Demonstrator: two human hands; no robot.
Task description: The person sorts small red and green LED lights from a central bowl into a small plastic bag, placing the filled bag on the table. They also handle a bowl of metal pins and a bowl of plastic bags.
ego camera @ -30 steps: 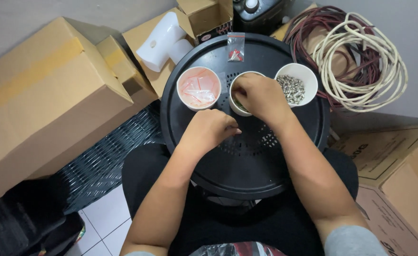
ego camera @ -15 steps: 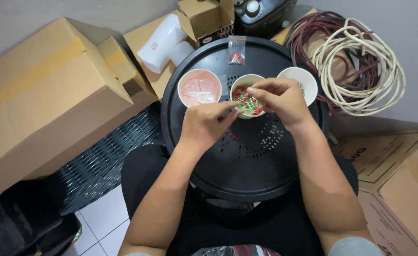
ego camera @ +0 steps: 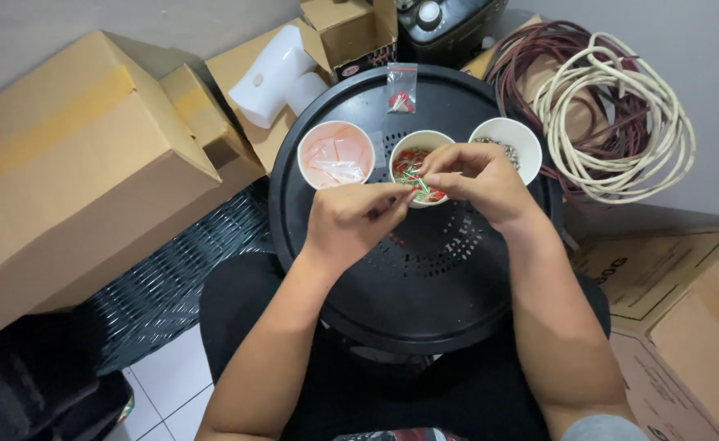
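Three white cups stand in a row on a round black tray point(ego camera: 425, 302). The left cup point(ego camera: 337, 153) holds small clear bags with red strips, the middle cup point(ego camera: 412, 159) red and green parts with thin wire legs, and the right cup point(ego camera: 506, 143) small metal pieces. My right hand point(ego camera: 474, 175) hovers over the middle cup, pinching a few of the red and green parts. Just left of it, my left hand point(ego camera: 351, 220) is pinched on what looks like a small clear bag. Both sets of fingertips meet at the middle cup's near rim.
A filled small bag point(ego camera: 400, 88) lies at the tray's far edge. Cardboard boxes point(ego camera: 74, 163) and a white plastic part point(ego camera: 274, 69) crowd the left. Coiled cream and dark red cables point(ego camera: 612, 106) lie at the right, with more boxes point(ego camera: 670, 278) below them. A black appliance point(ego camera: 445, 20) stands behind.
My right hand lifted out of the middle cup with a few red and green parts. My left hand moved up from the tray to meet it at the cup's rim.
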